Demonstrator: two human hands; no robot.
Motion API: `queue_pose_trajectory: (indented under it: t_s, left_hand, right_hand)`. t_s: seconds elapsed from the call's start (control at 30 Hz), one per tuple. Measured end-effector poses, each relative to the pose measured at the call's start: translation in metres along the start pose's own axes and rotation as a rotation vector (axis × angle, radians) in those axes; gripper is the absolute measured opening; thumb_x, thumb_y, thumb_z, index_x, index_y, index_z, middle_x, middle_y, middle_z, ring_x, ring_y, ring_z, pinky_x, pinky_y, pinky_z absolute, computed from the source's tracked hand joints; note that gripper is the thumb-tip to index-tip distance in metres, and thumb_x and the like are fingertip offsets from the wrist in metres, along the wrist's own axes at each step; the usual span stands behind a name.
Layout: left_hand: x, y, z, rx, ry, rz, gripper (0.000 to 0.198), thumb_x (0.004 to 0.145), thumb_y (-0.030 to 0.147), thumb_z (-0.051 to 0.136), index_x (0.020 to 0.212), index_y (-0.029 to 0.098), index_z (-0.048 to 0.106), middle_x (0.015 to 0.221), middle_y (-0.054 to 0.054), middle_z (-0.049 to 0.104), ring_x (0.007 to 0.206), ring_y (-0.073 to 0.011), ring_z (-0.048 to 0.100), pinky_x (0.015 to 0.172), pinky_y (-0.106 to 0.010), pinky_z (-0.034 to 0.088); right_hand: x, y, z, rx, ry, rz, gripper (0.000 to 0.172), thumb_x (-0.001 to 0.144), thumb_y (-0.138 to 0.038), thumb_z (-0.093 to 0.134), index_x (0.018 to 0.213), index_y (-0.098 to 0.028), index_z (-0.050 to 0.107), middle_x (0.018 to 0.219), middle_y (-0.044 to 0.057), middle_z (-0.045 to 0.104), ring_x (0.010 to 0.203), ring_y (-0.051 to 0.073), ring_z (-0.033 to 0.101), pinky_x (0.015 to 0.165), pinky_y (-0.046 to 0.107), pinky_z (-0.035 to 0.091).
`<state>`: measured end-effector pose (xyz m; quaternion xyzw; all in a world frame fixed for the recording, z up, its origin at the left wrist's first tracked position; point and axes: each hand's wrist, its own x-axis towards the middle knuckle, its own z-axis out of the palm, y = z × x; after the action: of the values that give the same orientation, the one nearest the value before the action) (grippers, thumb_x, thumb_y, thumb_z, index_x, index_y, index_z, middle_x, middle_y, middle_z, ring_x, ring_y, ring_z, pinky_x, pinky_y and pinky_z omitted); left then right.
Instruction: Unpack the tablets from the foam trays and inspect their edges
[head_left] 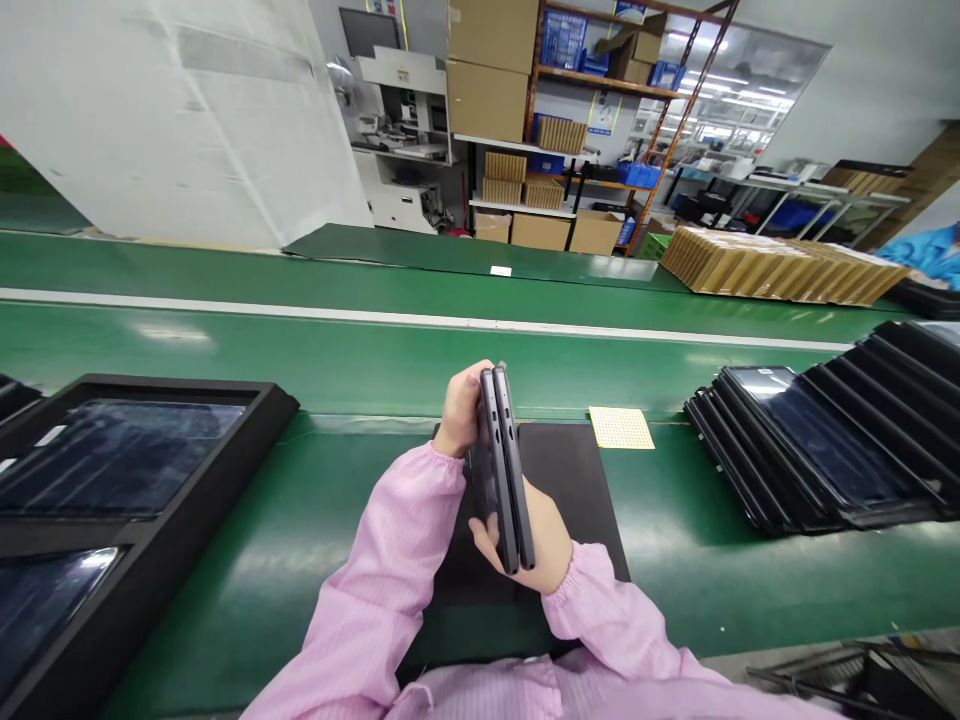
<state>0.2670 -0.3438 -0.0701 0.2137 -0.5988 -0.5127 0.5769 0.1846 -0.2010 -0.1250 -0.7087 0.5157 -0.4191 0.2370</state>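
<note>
Two dark tablets [505, 470] are held upright on edge, side by side, with their port edges facing me. My left hand [459, 410] grips their far end, fingers closed round it. Around the near end, my right hand [546, 530] is closed, its thumb on the left tablet's face and its palm against the right one. Beneath them a black mat [577, 480] lies on the green bench. To the right of the mat is a small yellow dotted sheet [622, 428].
A black foam tray [259, 420] with tablets in it stands at left. Stacked tablets in black frames [817, 440] lean at right. A row of cardboard pieces [780, 265] is at the back right, near a person's blue sleeve [926, 255]. A white strip [375, 317] crosses the green bench [360, 370].
</note>
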Motion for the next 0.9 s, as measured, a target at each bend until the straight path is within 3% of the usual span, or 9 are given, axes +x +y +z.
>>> queue_pose_trajectory:
  t_s: [0.13, 0.27, 0.43, 0.67, 0.9]
  left_hand:
    - [0.003, -0.003, -0.001, -0.014, 0.015, -0.003, 0.068, 0.069, 0.090, 0.047, 0.053, 0.024, 0.047, 0.045, 0.001, 0.042, 0.042, -0.0130, 0.033, 0.042, -0.032, 0.024]
    - [0.004, -0.002, -0.002, -0.019, 0.032, -0.003, 0.068, 0.070, 0.090, 0.049, 0.051, 0.024, 0.046, 0.045, 0.001, 0.041, 0.042, -0.0126, 0.033, 0.043, -0.033, 0.024]
    - [0.002, -0.001, 0.000, -0.005, 0.021, 0.008, 0.069, 0.070, 0.090, 0.047, 0.051, 0.024, 0.047, 0.046, 0.001, 0.043, 0.041, -0.0126, 0.034, 0.042, -0.033, 0.025]
    - [-0.001, 0.002, -0.001, -0.007, -0.002, -0.012, 0.069, 0.069, 0.091, 0.046, 0.052, 0.024, 0.047, 0.044, 0.001, 0.043, 0.040, -0.0125, 0.033, 0.040, -0.031, 0.024]
    - [-0.007, 0.007, -0.002, -0.006, -0.087, -0.003, 0.070, 0.069, 0.092, 0.043, 0.056, 0.024, 0.050, 0.044, 0.002, 0.045, 0.039, -0.0119, 0.031, 0.041, -0.031, 0.026]
  right_hand:
    - [-0.003, -0.012, -0.011, -0.059, 0.022, -0.052, 0.073, 0.084, -0.036, 0.062, 0.149, -0.019, 0.034, 0.099, 0.013, 0.060, 0.085, 0.031, 0.063, 0.070, 0.044, 0.058]
    - [-0.012, -0.026, -0.022, 0.012, 0.094, -0.093, 0.093, 0.083, -0.045, 0.063, 0.158, -0.017, 0.016, 0.092, 0.007, 0.053, 0.073, 0.025, 0.058, 0.060, 0.039, 0.054]
    - [-0.019, -0.037, -0.031, 0.106, 0.103, -0.126, 0.080, 0.090, -0.053, 0.053, 0.158, -0.021, 0.025, 0.081, 0.000, 0.045, 0.064, 0.020, 0.050, 0.054, 0.032, 0.045]
    - [-0.020, -0.039, -0.031, 0.205, 0.086, -0.081, 0.080, 0.091, -0.064, 0.046, 0.155, -0.018, 0.033, 0.077, 0.001, 0.045, 0.061, 0.020, 0.046, 0.052, 0.033, 0.041]
    - [-0.025, -0.040, -0.023, 0.386, 0.148, -0.070, 0.072, 0.093, -0.058, 0.050, 0.155, -0.027, 0.031, 0.073, -0.003, 0.039, 0.055, 0.015, 0.042, 0.048, 0.028, 0.036]
